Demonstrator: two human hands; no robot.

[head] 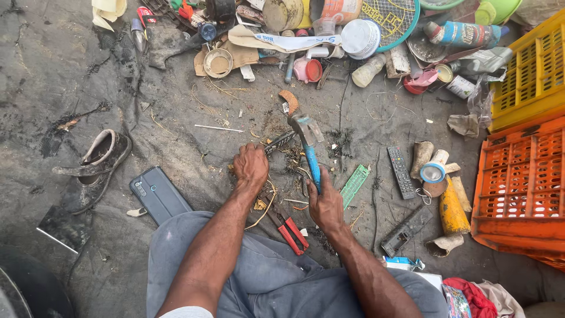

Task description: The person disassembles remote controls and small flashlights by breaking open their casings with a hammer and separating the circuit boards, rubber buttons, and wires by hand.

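Head view: the right hand (325, 203) is clenched around the blue handle of a claw hammer (308, 144), whose metal head is raised above a small dark part (281, 141) on the grey ground sheet (70, 76). The left hand (251, 166) grasps that part, just left of the hammer. Red-handled pliers (289, 228) lie just below the hammer; a dark phone (158, 194) lies well left of it, a black remote control (401, 171) right, near an orange crate (521, 188).

Grimy dark ground sheet (70, 70), daylight
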